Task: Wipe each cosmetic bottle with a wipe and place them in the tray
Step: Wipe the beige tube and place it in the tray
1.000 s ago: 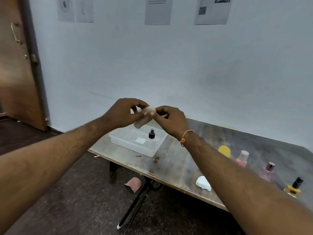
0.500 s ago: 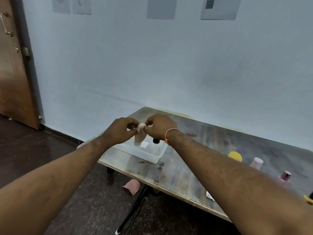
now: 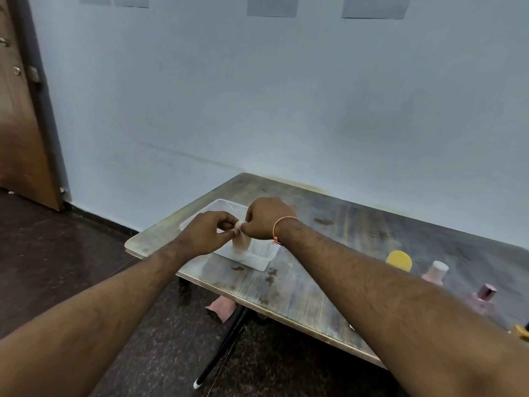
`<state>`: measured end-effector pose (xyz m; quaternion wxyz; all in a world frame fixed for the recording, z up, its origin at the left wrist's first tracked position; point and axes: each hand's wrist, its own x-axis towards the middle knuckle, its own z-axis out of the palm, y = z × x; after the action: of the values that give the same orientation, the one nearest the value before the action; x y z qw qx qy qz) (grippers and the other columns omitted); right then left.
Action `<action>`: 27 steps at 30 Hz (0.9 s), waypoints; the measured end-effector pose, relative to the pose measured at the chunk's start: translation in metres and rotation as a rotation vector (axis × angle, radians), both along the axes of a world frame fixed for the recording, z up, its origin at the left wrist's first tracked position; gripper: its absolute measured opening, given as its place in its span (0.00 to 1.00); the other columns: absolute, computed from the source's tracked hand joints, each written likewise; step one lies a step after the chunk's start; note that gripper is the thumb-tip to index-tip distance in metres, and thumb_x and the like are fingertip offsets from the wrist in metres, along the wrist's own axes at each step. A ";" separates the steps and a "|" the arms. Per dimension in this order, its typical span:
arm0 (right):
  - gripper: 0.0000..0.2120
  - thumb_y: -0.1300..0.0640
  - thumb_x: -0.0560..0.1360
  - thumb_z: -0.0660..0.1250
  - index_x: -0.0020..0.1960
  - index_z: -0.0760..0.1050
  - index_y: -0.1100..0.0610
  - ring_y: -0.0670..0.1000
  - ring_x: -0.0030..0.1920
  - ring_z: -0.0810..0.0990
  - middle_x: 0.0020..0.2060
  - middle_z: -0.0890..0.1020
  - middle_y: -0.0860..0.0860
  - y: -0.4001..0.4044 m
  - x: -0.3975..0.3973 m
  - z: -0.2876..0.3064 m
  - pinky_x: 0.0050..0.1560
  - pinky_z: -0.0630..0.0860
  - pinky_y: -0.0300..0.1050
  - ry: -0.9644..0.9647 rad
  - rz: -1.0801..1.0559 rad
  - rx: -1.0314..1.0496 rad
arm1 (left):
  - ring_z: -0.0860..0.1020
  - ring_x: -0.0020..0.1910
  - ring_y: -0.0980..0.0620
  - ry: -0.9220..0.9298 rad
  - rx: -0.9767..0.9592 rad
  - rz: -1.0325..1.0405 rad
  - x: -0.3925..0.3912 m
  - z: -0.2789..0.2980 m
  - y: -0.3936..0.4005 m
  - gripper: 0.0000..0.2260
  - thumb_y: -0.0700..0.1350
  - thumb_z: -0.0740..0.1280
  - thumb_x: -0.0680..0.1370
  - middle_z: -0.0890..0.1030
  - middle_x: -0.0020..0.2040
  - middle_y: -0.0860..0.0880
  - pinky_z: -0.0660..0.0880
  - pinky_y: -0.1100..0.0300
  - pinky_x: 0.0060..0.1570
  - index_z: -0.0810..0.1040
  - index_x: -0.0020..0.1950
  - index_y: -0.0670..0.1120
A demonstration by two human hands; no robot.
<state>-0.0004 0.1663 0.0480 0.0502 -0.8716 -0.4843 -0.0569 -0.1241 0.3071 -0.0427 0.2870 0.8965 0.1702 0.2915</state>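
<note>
A pale beige cosmetic bottle (image 3: 242, 242) stands upright inside the clear plastic tray (image 3: 259, 260) at the table's left end. My left hand (image 3: 207, 234) and my right hand (image 3: 264, 217) both pinch its rounded cap (image 3: 238, 224) from opposite sides. The hands hide most of the tray's inside, and the small black-capped bottle seen there earlier is out of sight. No wipe shows in either hand.
Along the table's right side stand a yellow round item (image 3: 399, 260), a pink bottle with a white cap (image 3: 435, 273), a pink bottle with a rose cap (image 3: 482, 300) and a yellow bottle (image 3: 522, 331) at the frame edge. A pink cloth (image 3: 221, 308) lies on the floor under the wooden table (image 3: 329, 233).
Both hands have come down with the beige bottle, from tilted in the air above the tray to upright inside it. The camera view has tipped and shifted, and the white wipe is now hidden by my right forearm.
</note>
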 end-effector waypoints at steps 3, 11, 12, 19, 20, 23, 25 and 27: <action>0.14 0.38 0.72 0.70 0.48 0.85 0.47 0.54 0.56 0.80 0.47 0.85 0.45 -0.001 0.000 -0.002 0.63 0.75 0.59 -0.013 0.000 -0.015 | 0.81 0.53 0.69 0.013 -0.014 0.004 0.001 -0.002 -0.003 0.07 0.44 0.77 0.79 0.86 0.49 0.62 0.72 0.78 0.47 0.84 0.54 0.56; 0.16 0.38 0.73 0.71 0.54 0.85 0.46 0.54 0.61 0.78 0.54 0.84 0.45 -0.006 -0.003 0.002 0.64 0.73 0.61 -0.026 0.025 -0.039 | 0.83 0.55 0.65 0.046 0.009 0.038 -0.004 0.000 -0.006 0.14 0.48 0.75 0.80 0.87 0.55 0.58 0.71 0.80 0.49 0.84 0.66 0.51; 0.16 0.37 0.73 0.71 0.54 0.85 0.45 0.53 0.62 0.78 0.54 0.84 0.45 -0.007 -0.003 0.004 0.64 0.73 0.60 -0.034 0.033 -0.032 | 0.82 0.57 0.64 0.052 0.023 0.039 -0.006 0.001 -0.007 0.16 0.49 0.75 0.80 0.87 0.57 0.58 0.70 0.80 0.50 0.83 0.68 0.51; 0.21 0.36 0.75 0.69 0.66 0.80 0.40 0.53 0.71 0.73 0.66 0.79 0.42 -0.035 -0.004 0.021 0.67 0.72 0.61 -0.014 0.124 0.073 | 0.77 0.72 0.57 -0.014 0.179 0.053 -0.016 0.024 -0.020 0.23 0.54 0.74 0.80 0.80 0.72 0.57 0.71 0.61 0.72 0.78 0.75 0.52; 0.21 0.37 0.75 0.69 0.66 0.80 0.40 0.52 0.71 0.72 0.66 0.79 0.41 -0.042 -0.004 0.024 0.67 0.72 0.61 -0.010 0.138 0.103 | 0.76 0.72 0.57 -0.033 0.206 0.051 -0.016 0.030 -0.024 0.23 0.54 0.74 0.81 0.80 0.72 0.57 0.70 0.61 0.72 0.78 0.75 0.52; 0.21 0.38 0.75 0.69 0.67 0.78 0.39 0.53 0.71 0.73 0.66 0.80 0.41 -0.067 0.000 0.027 0.66 0.74 0.62 -0.030 0.167 0.199 | 0.76 0.72 0.56 -0.109 0.314 0.034 -0.010 0.046 -0.041 0.21 0.53 0.74 0.81 0.80 0.71 0.58 0.70 0.60 0.72 0.78 0.73 0.52; 0.22 0.37 0.75 0.67 0.68 0.78 0.40 0.53 0.70 0.73 0.65 0.80 0.41 -0.087 0.006 0.024 0.65 0.75 0.62 -0.032 0.176 0.265 | 0.76 0.71 0.54 -0.170 0.403 0.012 -0.002 0.054 -0.058 0.18 0.51 0.73 0.81 0.81 0.69 0.56 0.72 0.55 0.71 0.80 0.71 0.52; 0.23 0.33 0.76 0.62 0.67 0.78 0.40 0.53 0.68 0.74 0.63 0.80 0.41 -0.109 0.012 0.015 0.65 0.75 0.62 -0.024 0.175 0.313 | 0.76 0.69 0.52 -0.202 0.495 -0.020 0.008 0.058 -0.079 0.16 0.53 0.72 0.80 0.82 0.66 0.54 0.74 0.52 0.69 0.82 0.66 0.51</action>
<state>0.0120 0.0573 0.0626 0.1841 -0.8070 -0.5441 -0.1374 -0.1161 0.2281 0.0153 0.0776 0.9073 0.0555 0.4095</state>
